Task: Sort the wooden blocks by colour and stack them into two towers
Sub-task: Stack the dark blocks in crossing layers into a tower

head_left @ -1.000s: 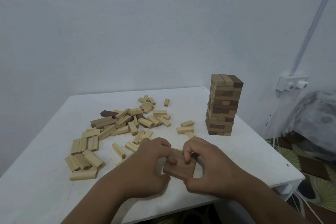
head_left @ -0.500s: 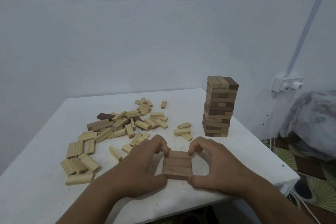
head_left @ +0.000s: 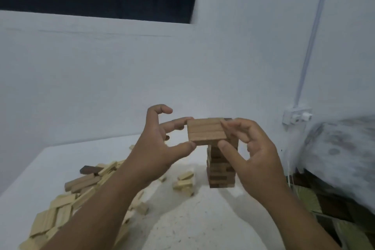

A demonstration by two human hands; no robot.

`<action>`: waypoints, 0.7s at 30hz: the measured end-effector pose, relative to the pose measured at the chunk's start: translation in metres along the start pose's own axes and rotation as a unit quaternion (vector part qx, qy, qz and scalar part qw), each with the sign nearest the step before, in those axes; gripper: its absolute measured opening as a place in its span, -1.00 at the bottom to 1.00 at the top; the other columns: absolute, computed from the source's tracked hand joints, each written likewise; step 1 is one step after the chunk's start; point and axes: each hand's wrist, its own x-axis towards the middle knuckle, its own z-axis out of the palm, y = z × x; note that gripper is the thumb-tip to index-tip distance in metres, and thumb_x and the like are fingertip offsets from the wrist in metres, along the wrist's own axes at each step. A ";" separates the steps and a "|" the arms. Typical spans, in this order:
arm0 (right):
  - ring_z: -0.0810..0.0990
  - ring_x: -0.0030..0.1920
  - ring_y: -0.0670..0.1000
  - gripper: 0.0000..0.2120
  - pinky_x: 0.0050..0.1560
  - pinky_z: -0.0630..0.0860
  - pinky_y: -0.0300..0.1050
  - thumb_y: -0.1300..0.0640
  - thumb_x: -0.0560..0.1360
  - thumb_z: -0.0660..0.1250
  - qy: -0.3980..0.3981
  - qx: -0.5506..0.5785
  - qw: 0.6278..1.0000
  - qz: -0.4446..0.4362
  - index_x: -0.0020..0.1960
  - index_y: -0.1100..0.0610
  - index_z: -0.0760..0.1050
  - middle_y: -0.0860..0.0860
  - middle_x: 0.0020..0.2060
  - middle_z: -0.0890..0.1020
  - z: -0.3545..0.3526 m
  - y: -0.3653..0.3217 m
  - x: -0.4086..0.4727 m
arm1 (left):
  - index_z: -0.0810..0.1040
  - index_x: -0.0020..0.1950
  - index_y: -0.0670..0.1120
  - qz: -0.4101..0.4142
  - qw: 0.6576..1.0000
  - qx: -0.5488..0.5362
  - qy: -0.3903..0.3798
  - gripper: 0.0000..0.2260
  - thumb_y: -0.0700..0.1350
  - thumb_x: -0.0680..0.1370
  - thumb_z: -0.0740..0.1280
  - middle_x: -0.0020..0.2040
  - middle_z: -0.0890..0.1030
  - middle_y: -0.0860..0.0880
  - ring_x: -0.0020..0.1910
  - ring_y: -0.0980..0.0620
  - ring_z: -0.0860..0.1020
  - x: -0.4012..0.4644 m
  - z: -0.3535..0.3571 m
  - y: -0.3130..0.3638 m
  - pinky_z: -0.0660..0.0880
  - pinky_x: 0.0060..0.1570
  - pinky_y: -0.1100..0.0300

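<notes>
A flat row of three brown blocks [head_left: 206,131] is pressed together and held in the air between both hands, in front of the top of the brown tower [head_left: 220,170]. My left hand [head_left: 156,148] pinches its left edge with thumb and fingers. My right hand [head_left: 251,152] pinches its right edge. The tower stands on the white table [head_left: 203,219], its upper part hidden behind the held row and my right fingers. Loose pale blocks [head_left: 60,209] lie scattered at the left, with a dark block [head_left: 88,169] among them.
A few pale blocks [head_left: 184,183] lie just left of the tower's base. A wall socket [head_left: 296,115] with a white conduit sits on the right wall. A grey patterned bundle [head_left: 336,148] fills the right side beyond the table edge.
Both hands lifted the row of three brown blocks off the table and carried it up and right to the tower's top. The camera tilted upward.
</notes>
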 end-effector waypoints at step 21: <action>0.52 0.15 -0.21 -0.61 -0.03 0.31 -0.37 0.00 0.50 0.42 0.076 -0.069 0.990 0.093 0.26 -0.19 0.37 -0.42 -0.01 0.58 -0.021 0.057 0.055 | 0.16 0.28 0.19 -0.079 0.996 -0.025 -0.021 -0.45 -0.15 0.51 0.43 0.14 0.57 0.26 0.07 0.26 0.47 0.088 0.061 -0.021 0.37 -0.12 0.28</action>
